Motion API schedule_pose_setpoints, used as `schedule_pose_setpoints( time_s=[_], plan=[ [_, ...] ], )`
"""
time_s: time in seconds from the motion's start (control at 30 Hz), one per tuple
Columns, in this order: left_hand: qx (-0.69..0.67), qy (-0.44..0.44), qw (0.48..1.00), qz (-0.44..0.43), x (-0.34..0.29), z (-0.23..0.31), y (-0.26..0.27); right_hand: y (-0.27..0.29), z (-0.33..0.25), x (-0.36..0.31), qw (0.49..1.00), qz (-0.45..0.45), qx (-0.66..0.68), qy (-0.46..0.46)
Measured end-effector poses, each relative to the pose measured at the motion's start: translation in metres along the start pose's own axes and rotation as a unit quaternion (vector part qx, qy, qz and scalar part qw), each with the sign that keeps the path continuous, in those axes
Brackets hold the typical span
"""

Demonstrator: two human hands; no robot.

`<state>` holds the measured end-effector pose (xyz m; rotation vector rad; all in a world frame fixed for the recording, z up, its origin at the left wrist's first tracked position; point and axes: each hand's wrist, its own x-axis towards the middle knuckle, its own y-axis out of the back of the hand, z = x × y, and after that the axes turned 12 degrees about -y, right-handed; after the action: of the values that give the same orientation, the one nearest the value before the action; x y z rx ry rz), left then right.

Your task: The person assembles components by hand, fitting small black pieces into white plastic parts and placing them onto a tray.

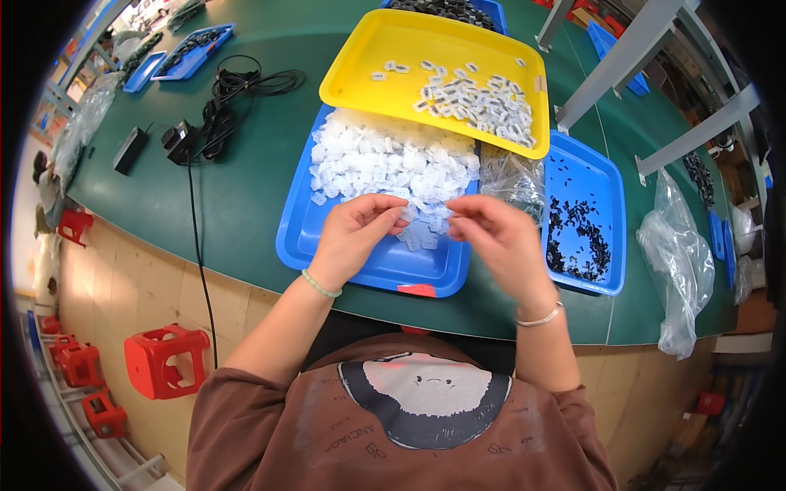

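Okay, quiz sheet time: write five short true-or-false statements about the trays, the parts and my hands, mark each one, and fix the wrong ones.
1. Both hands, the left hand and the right hand, are over the blue tray with translucent pieces. True.
2. The left wrist is bare. False: it wears a beaded bracelet.
3. The yellow tray overlaps the far end of that blue tray. True.
4. The small black parts lie in the yellow tray. False: those black parts lie in another blue tray, on the right.
5. The table is white. False: the table is green.
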<state>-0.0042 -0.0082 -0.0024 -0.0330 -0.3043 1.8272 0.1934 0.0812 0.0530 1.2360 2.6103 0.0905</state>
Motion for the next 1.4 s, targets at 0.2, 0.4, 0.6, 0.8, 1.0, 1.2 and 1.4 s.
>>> schedule_pose_setpoints(
  time_s=[0.2,0.4,0.6,0.8,1.0,1.2,1.4],
  plan=[
    [-0.027,-0.014,0.999,0.018,0.0,0.0,-0.001,-0.035,0.024,0.029,0.994,0.007,-0.05,0.094],
    [-0.031,-0.009,0.999,0.028,0.001,-0.001,0.0,-0.039,0.035,0.029,0.998,-0.013,0.052,0.031],
    [-0.033,-0.012,0.999,0.017,0.002,-0.004,0.002,-0.038,0.034,0.029,0.998,0.007,0.054,0.037],
    [-0.038,-0.001,0.999,0.024,0.002,-0.003,0.0,-0.043,0.039,0.027,0.998,0.019,0.058,0.033],
    [-0.009,0.001,1.0,-0.007,0.001,0.001,0.001,-0.047,0.034,0.027,0.986,0.09,-0.059,0.128],
    [-0.026,0.007,1.0,-0.002,0.002,0.002,0.001,-0.048,0.034,0.028,0.99,0.101,-0.039,0.09],
    [-0.053,-0.008,0.999,-0.004,0.001,-0.001,0.001,-0.05,0.034,0.028,0.992,0.104,-0.011,0.075]
  ],
)
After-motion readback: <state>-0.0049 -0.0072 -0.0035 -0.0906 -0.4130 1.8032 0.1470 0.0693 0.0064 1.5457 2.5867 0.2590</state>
